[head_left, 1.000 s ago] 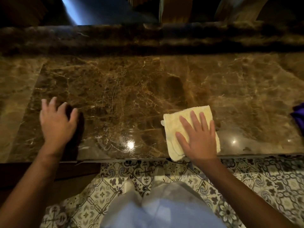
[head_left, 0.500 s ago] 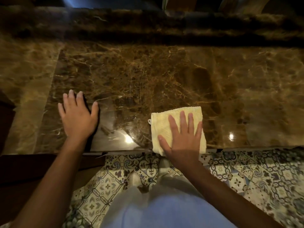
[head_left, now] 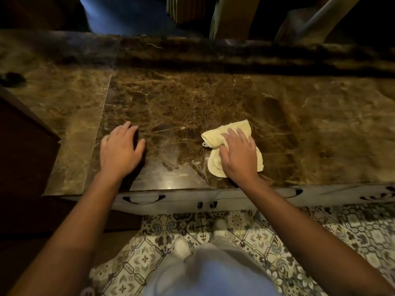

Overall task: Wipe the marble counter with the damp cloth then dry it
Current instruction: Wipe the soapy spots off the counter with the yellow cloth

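A dark brown marble counter [head_left: 213, 99] fills the upper half of the head view. On it, near the front edge, lies a pale yellow cloth [head_left: 215, 135], now bunched and wrinkled. My right hand [head_left: 238, 154] presses flat on the cloth with fingers spread, covering its right part. My left hand [head_left: 119, 150] rests palm down on the bare marble to the left, fingers apart, holding nothing. A wet-looking sheen shows on the marble between the two hands.
A raised marble ledge [head_left: 235, 52] runs along the back. Drawer fronts with handles [head_left: 143, 198] sit below the counter's front edge. Patterned floor tiles [head_left: 267, 238] and my legs are underneath. A dark cabinet [head_left: 23, 146] stands at the left.
The cloth has gone from a flat square to a crumpled bunch under my right hand and has slid away from the front edge. My left hand has shifted right, closer to the cloth.
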